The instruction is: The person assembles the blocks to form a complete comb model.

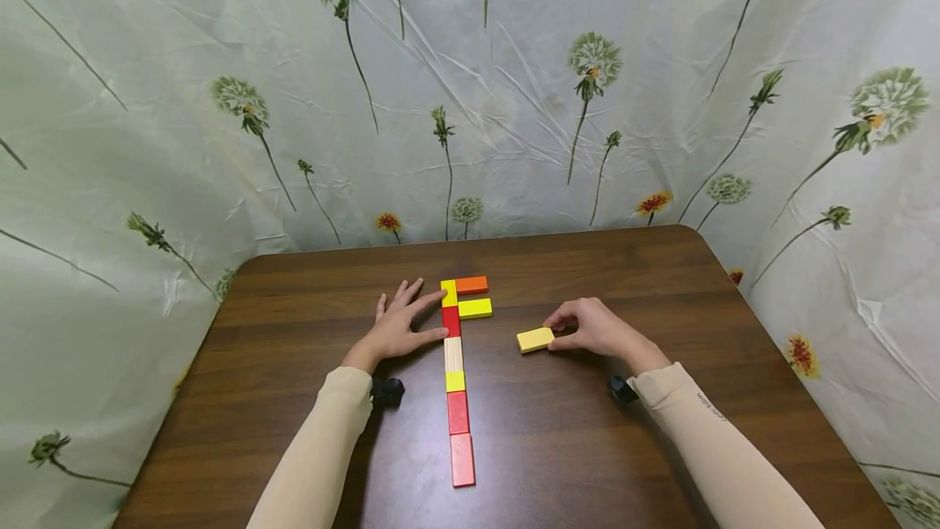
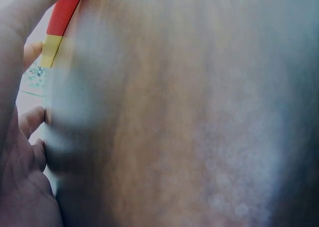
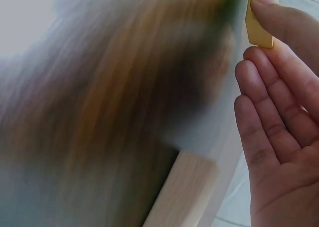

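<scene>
A line of flat blocks runs down the table: a yellow block [image 1: 450, 287], a red block [image 1: 451, 322], a pale wood-coloured section [image 1: 454, 354], a smaller yellow block [image 1: 455, 382] and two more red blocks [image 1: 458, 413]. An orange block [image 1: 472, 285] and a bright yellow block [image 1: 475, 308] jut out to its right near the top. My left hand [image 1: 396, 329] spreads beside the line, index fingertip on the top yellow block and thumb tip at the red one's side. Between thumb and fingers, my right hand [image 1: 598, 333] pinches a light yellow block [image 1: 534, 340], right of the line.
The brown wooden table [image 1: 294, 415] ends at a flower-printed cloth [image 1: 507, 145] hanging behind and at both sides. A pale wood-grained piece [image 3: 182, 189] shows low in the right wrist view.
</scene>
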Demonstrator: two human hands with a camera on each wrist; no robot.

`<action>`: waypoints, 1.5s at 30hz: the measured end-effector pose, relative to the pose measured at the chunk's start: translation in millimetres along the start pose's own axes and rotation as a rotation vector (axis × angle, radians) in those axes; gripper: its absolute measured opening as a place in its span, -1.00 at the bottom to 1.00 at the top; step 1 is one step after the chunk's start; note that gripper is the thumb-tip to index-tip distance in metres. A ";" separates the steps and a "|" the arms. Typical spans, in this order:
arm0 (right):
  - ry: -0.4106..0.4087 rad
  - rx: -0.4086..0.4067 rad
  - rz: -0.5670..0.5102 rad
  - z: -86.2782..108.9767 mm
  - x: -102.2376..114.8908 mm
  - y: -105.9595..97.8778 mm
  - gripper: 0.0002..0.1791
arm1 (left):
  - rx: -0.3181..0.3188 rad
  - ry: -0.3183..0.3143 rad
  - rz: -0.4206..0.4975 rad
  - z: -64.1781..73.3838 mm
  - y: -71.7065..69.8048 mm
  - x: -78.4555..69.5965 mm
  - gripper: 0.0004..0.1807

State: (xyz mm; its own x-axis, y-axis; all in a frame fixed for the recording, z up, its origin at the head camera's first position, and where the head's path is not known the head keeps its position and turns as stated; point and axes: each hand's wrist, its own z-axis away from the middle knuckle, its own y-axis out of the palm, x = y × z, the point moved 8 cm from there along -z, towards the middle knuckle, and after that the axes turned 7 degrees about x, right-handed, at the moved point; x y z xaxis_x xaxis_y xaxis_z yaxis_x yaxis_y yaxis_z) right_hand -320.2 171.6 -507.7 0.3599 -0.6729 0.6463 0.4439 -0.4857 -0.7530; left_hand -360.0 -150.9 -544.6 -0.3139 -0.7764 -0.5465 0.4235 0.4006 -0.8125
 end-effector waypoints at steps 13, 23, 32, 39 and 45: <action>0.003 -0.013 -0.048 -22.5 17.6 12.0 -0.70 | -0.004 0.001 0.003 -1.6 1.5 1.6 -0.14; 0.001 -0.013 -0.099 -39.0 27.1 22.4 -0.69 | -0.050 0.050 0.052 -2.1 2.3 3.6 -0.11; 0.012 0.003 -0.113 -53.5 38.1 30.5 -0.69 | -0.054 0.052 0.041 -2.6 3.2 4.8 -0.12; 0.032 0.008 -0.128 -63.0 39.3 37.3 -0.68 | -0.044 0.033 0.037 -1.7 1.3 2.5 -0.09; 0.044 0.001 -0.133 -67.8 40.3 40.4 -0.68 | -0.019 0.009 0.011 -2.4 1.3 3.0 -0.12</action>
State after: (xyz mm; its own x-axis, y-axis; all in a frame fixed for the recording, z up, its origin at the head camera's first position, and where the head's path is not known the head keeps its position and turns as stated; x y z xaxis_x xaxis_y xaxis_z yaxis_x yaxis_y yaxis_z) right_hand -343.4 87.0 -520.4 0.2619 -0.6263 0.7343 0.4862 -0.5716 -0.6609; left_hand -362.4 -151.5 -547.8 -0.3165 -0.7676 -0.5573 0.4112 0.4185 -0.8098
